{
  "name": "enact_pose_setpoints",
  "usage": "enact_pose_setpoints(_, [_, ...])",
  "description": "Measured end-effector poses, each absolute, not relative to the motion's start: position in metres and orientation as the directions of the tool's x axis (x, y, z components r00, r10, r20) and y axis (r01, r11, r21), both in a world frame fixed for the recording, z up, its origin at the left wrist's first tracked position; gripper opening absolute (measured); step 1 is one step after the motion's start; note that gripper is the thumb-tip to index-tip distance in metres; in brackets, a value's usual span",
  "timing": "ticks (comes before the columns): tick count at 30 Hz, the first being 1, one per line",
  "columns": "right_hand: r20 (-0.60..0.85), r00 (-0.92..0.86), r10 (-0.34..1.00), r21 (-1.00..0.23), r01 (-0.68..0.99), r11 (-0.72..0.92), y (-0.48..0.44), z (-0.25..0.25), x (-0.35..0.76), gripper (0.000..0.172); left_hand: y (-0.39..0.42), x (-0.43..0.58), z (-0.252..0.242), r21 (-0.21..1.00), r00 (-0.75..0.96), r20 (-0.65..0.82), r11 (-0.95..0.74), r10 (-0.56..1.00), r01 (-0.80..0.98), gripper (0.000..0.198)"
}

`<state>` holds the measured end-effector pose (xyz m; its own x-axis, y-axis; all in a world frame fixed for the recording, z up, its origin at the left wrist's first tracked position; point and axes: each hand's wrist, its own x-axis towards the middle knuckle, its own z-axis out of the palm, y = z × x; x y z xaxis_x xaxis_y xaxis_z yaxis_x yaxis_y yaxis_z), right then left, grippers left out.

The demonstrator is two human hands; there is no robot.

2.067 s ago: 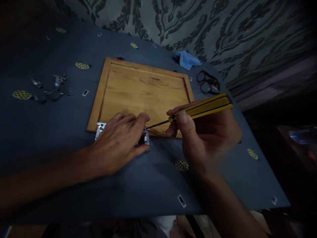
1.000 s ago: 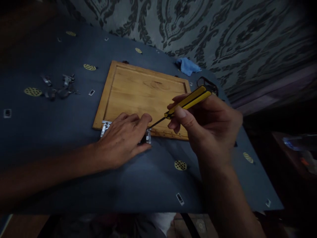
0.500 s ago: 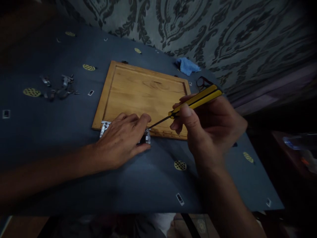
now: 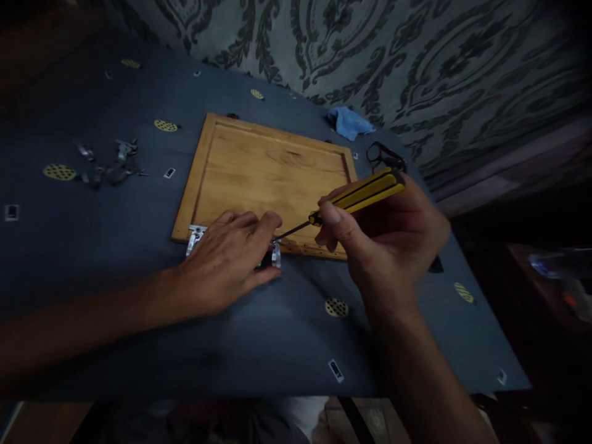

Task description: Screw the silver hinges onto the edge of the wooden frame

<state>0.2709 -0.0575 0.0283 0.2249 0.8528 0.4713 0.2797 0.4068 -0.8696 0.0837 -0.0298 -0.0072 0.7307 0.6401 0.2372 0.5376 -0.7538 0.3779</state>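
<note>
Between the thumb and fingers of my right hand (image 4: 393, 246) is a screwdriver (image 4: 363, 196) with a yellow and black handle. Its thin shaft slants down to the left, the tip at a shiny metal fitting (image 4: 276, 256) on the near edge of a framed wooden panel (image 4: 272, 166). My left hand (image 4: 226, 259) lies over that edge, thumb below and fingers above, closed on the fitting and covering its middle. More bright metal shows on the left side of this hand, at the panel's corner; whether both parts are one piece I cannot tell. Small holes dot the panel's near edge.
Several loose metal pieces (image 4: 113, 163) lie on the blue patterned tablecloth (image 4: 139, 246) at left. A blue cloth (image 4: 350, 122) and dark-framed glasses (image 4: 386, 155) rest behind the panel, near the patterned wall (image 4: 351, 49). The table's right edge slopes down toward me.
My right hand has shifted slightly left, and the screwdriver handle has turned and dipped a little. The tip stays at the fitting. My left hand and the panel stay put.
</note>
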Motion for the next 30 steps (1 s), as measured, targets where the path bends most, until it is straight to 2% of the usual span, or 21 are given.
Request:
enact_pose_setpoints(4, [0.445, 0.222, 0.868, -0.89, 0.221, 0.4, -0.0577, 0.0286, 0.272, 0.029, -0.0303, 0.0838, -0.006, 0.37, 0.732, 0.228, -0.752, 0.642, 0.545, 0.05])
enact_pose_setpoints(11, [0.441, 0.122, 0.889, -0.879, 0.257, 0.401, -0.0601, 0.0305, 0.2773, 0.022, -0.0303, 0.0844, -0.0066, 0.375, 0.725, 0.208, -0.738, 0.657, 0.561, 0.047])
enact_pose_setpoints(15, [0.456, 0.135, 0.879, -0.873, 0.259, 0.413, -0.0599, 0.0287, 0.2761, 0.013, -0.0299, 0.0838, -0.009, 0.378, 0.725, 0.243, -0.751, 0.645, 0.541, 0.051])
enact_pose_setpoints(22, [0.556, 0.269, 0.787, -0.827, 0.281, 0.488, -0.0594, 0.0245, 0.2729, 0.015, -0.0299, 0.0818, -0.0084, 0.398, 0.723, 0.238, -0.744, 0.648, 0.536, 0.05])
enact_pose_setpoints(26, [0.555, 0.251, 0.793, -0.819, 0.329, 0.47, -0.0597, 0.0238, 0.273, 0.018, -0.0306, 0.0823, -0.0078, 0.395, 0.717, 0.239, -0.74, 0.655, 0.544, 0.049])
enact_pose_setpoints(30, [0.535, 0.241, 0.81, -0.835, 0.301, 0.462, -0.0589, 0.0216, 0.273, 0.018, -0.0307, 0.083, -0.007, 0.405, 0.719, 0.227, -0.736, 0.656, 0.543, 0.048])
